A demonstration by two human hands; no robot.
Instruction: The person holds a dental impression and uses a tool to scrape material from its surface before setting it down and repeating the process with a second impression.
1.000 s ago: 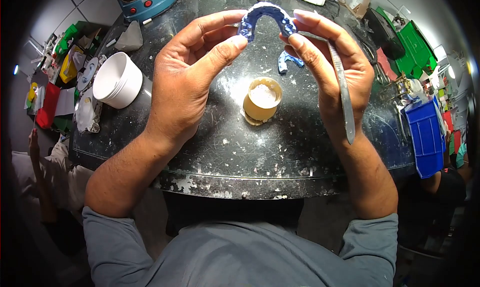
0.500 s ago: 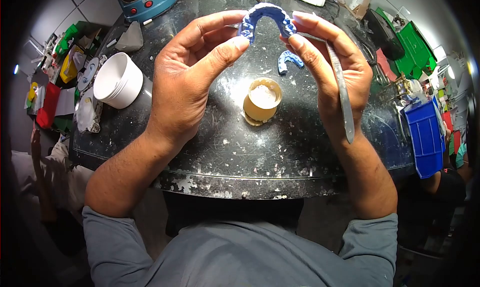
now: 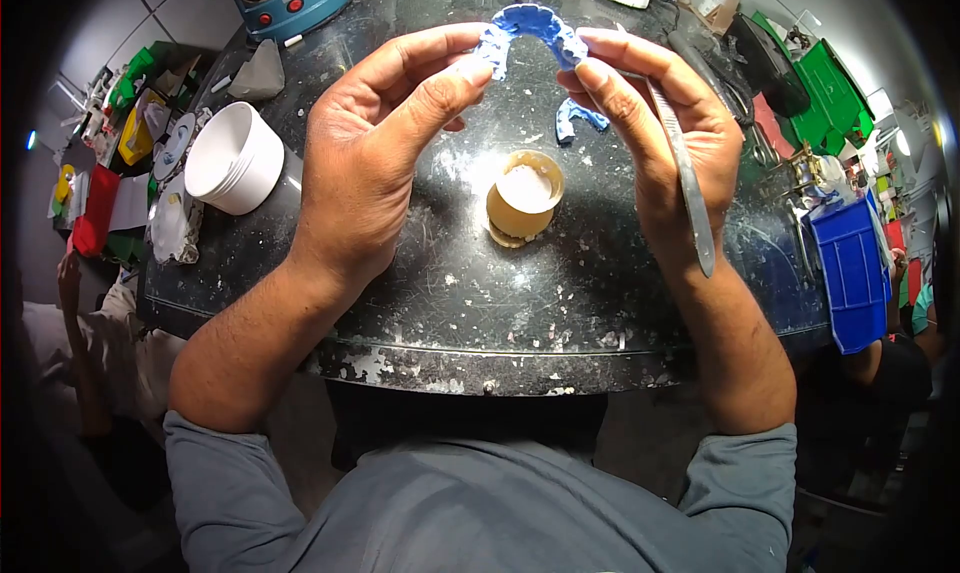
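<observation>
A blue U-shaped dental impression [image 3: 530,20] is held up above the far part of the bench, its arch pointing away from me. My left hand [image 3: 375,138] pinches its left end between thumb and fingers. At the other end, my right hand [image 3: 690,123] grips it the same way. A metal spatula [image 3: 688,178] also rests in my right hand, its rounded end pointing down along the wrist. Beyond the right thumb lies a second blue dental impression [image 3: 580,119], partly hidden. A yellowish cup [image 3: 520,213] with white material inside stands between my forearms.
A white tub [image 3: 235,158] leans at the left, near a grey chunk [image 3: 258,71]. Behind it sits a blue machine with red buttons [image 3: 290,3]. Blue [image 3: 850,278] and green [image 3: 825,103] bins line the right side. Other people sit at both edges.
The held impression has tilted, showing more of its inner face, and shifted slightly left. Both hands keep hold of its ends. The spatula has swung slightly. The cup stays put.
</observation>
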